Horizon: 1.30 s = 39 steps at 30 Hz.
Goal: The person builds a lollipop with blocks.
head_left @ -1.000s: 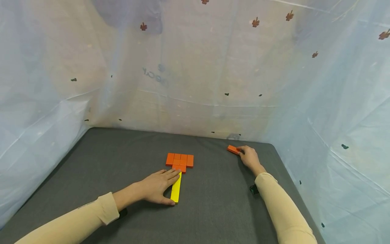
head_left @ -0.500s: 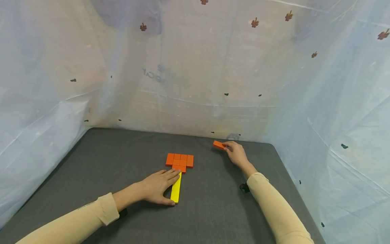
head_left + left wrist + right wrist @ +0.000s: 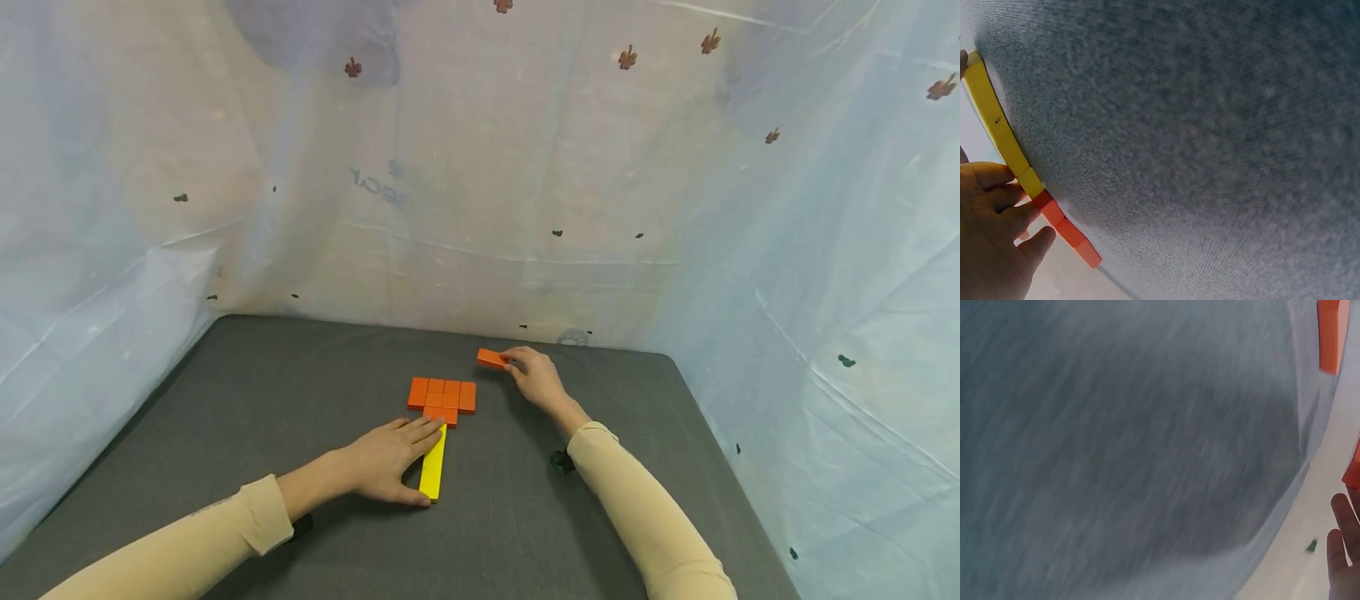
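Observation:
In the head view my left hand (image 3: 392, 462) lies spread over the left side of a yellow strip of blocks (image 3: 432, 468). Its fingertips touch the strip's far end, and the thumb reaches the near end. The left wrist view shows this strip as a long yellow block (image 3: 996, 119) and a short yellow block (image 3: 1030, 183) end to end. Several orange blocks (image 3: 443, 397) join in a T-like shape at the far end of the strip. My right hand (image 3: 537, 381) pinches one end of a separate orange block (image 3: 490, 358), held beyond and right of that shape.
Everything lies on a dark grey cloth-covered table (image 3: 300, 375). Pale plastic sheeting (image 3: 465, 167) with small leaf marks hangs behind the table and along both sides, close to its far edge.
My right hand has carried the orange block leftward along the table's far side, closer to the orange group. The left hand and the yellow strip have stayed put.

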Tool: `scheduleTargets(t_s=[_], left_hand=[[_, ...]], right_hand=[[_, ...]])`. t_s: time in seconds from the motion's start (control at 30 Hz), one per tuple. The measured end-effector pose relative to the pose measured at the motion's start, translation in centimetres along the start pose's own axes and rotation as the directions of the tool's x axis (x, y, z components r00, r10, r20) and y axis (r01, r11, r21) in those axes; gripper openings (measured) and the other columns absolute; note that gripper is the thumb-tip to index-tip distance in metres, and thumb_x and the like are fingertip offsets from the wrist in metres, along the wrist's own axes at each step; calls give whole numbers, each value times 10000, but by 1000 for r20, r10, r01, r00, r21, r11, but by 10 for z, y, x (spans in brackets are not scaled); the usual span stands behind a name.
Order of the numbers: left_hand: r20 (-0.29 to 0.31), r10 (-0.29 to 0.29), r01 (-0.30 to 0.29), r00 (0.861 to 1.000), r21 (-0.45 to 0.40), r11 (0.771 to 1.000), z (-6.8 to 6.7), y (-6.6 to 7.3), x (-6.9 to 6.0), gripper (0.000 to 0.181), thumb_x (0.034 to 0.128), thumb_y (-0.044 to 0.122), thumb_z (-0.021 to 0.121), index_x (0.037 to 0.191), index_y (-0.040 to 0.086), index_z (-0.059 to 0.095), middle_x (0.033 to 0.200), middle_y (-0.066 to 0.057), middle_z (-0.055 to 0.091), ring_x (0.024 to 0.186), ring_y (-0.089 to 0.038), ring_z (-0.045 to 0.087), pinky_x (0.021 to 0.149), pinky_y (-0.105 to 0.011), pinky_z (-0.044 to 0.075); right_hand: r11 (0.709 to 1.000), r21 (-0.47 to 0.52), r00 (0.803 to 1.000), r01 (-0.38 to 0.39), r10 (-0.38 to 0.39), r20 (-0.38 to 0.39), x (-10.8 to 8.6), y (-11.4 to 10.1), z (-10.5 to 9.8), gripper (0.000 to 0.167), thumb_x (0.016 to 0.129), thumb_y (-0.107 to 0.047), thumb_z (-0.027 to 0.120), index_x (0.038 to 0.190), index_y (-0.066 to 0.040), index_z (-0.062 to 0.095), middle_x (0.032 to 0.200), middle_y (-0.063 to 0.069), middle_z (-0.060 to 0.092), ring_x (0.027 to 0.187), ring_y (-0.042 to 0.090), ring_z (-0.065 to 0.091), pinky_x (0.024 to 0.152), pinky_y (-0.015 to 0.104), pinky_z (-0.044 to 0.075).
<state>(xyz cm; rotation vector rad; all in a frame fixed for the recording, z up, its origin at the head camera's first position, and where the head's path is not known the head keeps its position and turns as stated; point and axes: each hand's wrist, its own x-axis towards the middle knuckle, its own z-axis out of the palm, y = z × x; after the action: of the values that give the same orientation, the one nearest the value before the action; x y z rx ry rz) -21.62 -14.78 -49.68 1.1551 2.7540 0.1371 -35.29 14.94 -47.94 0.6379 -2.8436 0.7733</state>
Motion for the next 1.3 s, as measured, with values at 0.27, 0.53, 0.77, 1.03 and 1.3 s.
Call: scheduleTargets(t_s=[0.27,0.53,0.77,1.03,1.3], left_hand=[[-6,-1,1,1000,0,1000,-1,1,0,1067,880,797,590,1621,66,358,1713,-89,260,1565,-304,274,1229,-553,295],[6,-10,10,1000,10,1000,-1,0,0,1079,880,803,584,1638,82,320,1721,-76,241,1571,-285,259,1238,-537,283],[3,-7,7,1000,3,1000,0,-1,0,1071,883,809,571,1633,82,336,1721,-71,242,1571,-285,259,1237,-535,286],[-6,-5,5,1000,9,1000,0,0,0,1066,885,801,579,1632,80,339,1720,-77,243,1571,-282,260,1234,-535,292],[-6,-7,7,1000,8,1000,2,-1,0,1075,879,807,579,1633,81,336,1721,-74,240,1570,-282,261,1236,-531,290]], right_hand=[[999,0,998,52,-52,47,11,-26,22,313,1042,-168,650,1342,-98,702,1396,120,643,1250,319,634,1050,495,516],[996,-5,992,90,-89,90,22,-44,39,291,1043,-149,647,1322,-99,714,1371,113,657,1233,309,643,1041,478,526],[993,-44,987,105,-99,124,24,-48,49,279,1044,-144,647,1309,-100,723,1343,99,673,1234,293,642,1063,456,513],[991,-47,986,125,-118,119,23,-50,53,265,1038,-115,651,1288,-90,734,1316,106,688,1209,294,655,1052,452,523],[992,-58,982,108,-98,162,25,-51,55,282,1050,-141,636,1316,-105,721,1345,102,678,1253,305,631,1102,468,483]])
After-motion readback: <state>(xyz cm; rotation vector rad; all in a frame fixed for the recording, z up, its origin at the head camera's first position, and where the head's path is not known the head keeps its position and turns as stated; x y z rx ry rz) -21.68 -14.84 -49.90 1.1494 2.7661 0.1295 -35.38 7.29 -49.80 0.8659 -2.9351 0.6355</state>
